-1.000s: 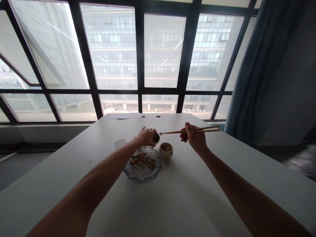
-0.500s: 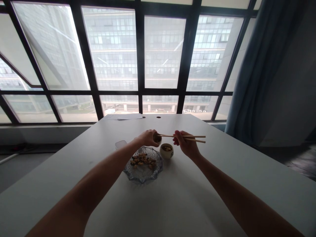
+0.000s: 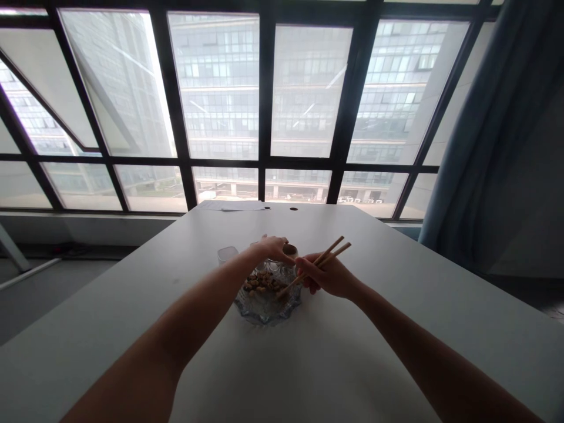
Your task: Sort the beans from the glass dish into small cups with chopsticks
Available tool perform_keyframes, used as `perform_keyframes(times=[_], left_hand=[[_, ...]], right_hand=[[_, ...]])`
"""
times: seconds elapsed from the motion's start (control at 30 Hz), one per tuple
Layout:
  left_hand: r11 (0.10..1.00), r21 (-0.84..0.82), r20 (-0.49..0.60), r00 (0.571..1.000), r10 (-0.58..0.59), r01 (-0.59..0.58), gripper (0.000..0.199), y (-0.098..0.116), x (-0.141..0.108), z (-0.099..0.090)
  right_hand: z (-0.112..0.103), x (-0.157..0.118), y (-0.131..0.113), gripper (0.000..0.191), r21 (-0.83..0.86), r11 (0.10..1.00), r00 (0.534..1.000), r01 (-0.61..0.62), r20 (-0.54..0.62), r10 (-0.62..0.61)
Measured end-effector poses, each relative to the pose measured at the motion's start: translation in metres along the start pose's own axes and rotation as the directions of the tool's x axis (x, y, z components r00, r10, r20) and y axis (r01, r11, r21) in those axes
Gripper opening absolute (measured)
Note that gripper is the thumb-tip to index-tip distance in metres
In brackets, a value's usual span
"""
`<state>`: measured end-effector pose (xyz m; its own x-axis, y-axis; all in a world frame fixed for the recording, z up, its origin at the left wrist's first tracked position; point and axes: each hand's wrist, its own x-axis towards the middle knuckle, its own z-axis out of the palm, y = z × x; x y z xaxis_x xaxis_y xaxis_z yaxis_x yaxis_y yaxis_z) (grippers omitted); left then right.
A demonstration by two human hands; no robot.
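Note:
My right hand [image 3: 324, 274] is closed round a pair of wooden chopsticks [image 3: 337, 249], whose tips point down into the right side of a clear scalloped glass bowl [image 3: 264, 317]. Several brown nuts [image 3: 262, 282] lie in that bowl. Behind it, my left hand [image 3: 277, 249] has its fingers round the left side of a small cup [image 3: 289, 251] with a dark opening. My right hand hides the area just right of the bowl, where a second cup cannot be made out.
A small clear container [image 3: 227, 254] stands behind and left of the glass bowl. White papers [image 3: 233, 205] lie at the far edge of the white table [image 3: 273, 376]. Beyond are tall windows and a blue curtain [image 3: 467, 153] at the right.
The chopsticks have moved from the left hand's cup down and left into the glass bowl, now steeply tilted. My right hand now covers the pale cup with nuts. The view has turned slightly left.

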<state>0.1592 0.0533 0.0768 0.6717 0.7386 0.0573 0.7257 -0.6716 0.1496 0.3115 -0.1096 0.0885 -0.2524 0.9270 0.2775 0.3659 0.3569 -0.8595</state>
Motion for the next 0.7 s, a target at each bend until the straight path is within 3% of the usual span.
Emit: perform_keyframes(times=[0.07, 0.17, 0.27, 0.37, 0.53, 0.7], left_hand=[[1.0, 0.019, -0.037, 0.999, 0.015, -0.014, 0.074, -0.006, -0.011, -0.004], [0.998, 0.032, -0.202, 0.978, 0.05, -0.045, 0.064, -0.024, -0.035, -0.013], [0.999, 0.013, -0.394, 0.918, 0.035, -0.033, 0.058, -0.054, -0.064, -0.017], [0.996, -0.078, -0.519, 0.852, -0.073, 0.038, 0.056, -0.09, -0.088, -0.013], [0.917, -0.381, -0.53, 0.784, -0.323, 0.12, 0.064, -0.133, -0.111, 0.009], [0.856, -0.511, -0.5, 0.782, -0.372, 0.08, 0.071, -0.144, -0.121, 0.03]], right_hand=[[0.006, 0.001, 0.005, 0.046, -0.032, 0.998, 0.997, 0.057, -0.051, -0.058], [0.007, 0.001, 0.006, 0.046, -0.082, 0.99, 0.984, 0.112, -0.13, -0.122], [0.003, -0.001, 0.002, 0.046, -0.125, 0.985, 0.972, 0.115, -0.189, -0.138], [0.001, -0.002, -0.004, 0.047, -0.184, 0.973, 0.971, 0.139, -0.168, -0.17], [0.008, -0.003, -0.001, 0.047, -0.246, 0.946, 0.97, 0.209, -0.073, -0.233], [0.02, -0.002, 0.012, 0.046, -0.31, 0.901, 0.944, 0.302, -0.038, -0.329]])
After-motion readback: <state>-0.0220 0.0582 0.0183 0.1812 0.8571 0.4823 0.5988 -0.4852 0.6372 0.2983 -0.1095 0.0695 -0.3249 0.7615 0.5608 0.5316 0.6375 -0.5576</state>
